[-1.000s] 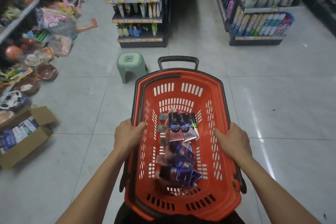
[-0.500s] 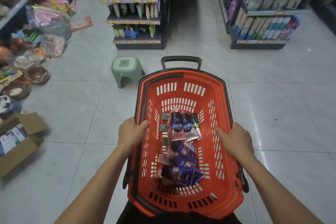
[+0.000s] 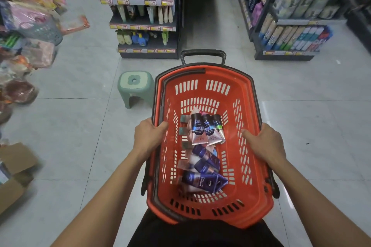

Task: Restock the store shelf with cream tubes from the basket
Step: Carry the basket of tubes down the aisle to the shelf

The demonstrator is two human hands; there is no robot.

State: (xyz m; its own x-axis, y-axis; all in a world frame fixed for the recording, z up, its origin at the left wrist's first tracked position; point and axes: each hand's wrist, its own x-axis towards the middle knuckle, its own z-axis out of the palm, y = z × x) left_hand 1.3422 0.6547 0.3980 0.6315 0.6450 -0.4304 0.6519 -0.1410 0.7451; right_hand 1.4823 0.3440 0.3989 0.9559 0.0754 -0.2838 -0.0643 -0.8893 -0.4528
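Both grips stay clenched on the red basket (image 3: 202,78) rims, left hand (image 3: 148,136) and right hand (image 3: 265,142); cream tubes (image 3: 202,146) lie between them. The tube shelf (image 3: 140,26) ahead has drawn nearer, so stocking comes soon.

Bare tiled floor (image 3: 301,126) lies open ahead of the red basket (image 3: 259,212) and to its right, up to the shelf units. A green stool (image 3: 135,86) stands just beside the basket's far left corner, in front of the middle shelf unit (image 3: 144,16). An aisle runs between that unit and the right shelf unit (image 3: 291,42). Piled goods (image 3: 30,26) and a cardboard box (image 3: 14,176) crowd the floor's left edge.
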